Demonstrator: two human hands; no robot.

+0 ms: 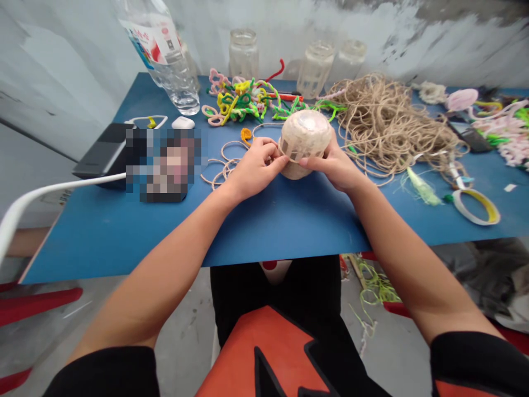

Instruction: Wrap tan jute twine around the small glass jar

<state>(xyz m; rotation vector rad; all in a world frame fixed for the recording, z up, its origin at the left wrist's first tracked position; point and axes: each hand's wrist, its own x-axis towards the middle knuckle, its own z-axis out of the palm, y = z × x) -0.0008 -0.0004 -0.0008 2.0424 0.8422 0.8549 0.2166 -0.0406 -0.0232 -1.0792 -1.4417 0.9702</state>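
A glass jar (305, 132) with a beige covering is held tilted, its base turned up toward me. My right hand (336, 162) wraps around the jar's right side, thumb pressed on its near face. My left hand (260, 168) is closed in a pinch at the jar's left side, where a thin strand of twine crosses the jar; the fingertips are partly hidden. Loose loops of twine (225, 165) lie on the table just left of that hand, beside a small orange coil (246, 136).
A large heap of twine (380, 121) lies to the right, with a tape roll (476, 207) near it. Behind are colourful pipe cleaners (243, 102) and glass jars (243, 55). A water bottle (169, 60), white earbud case (183, 123) and black device (103, 151) stand left on the blue table (264, 231).
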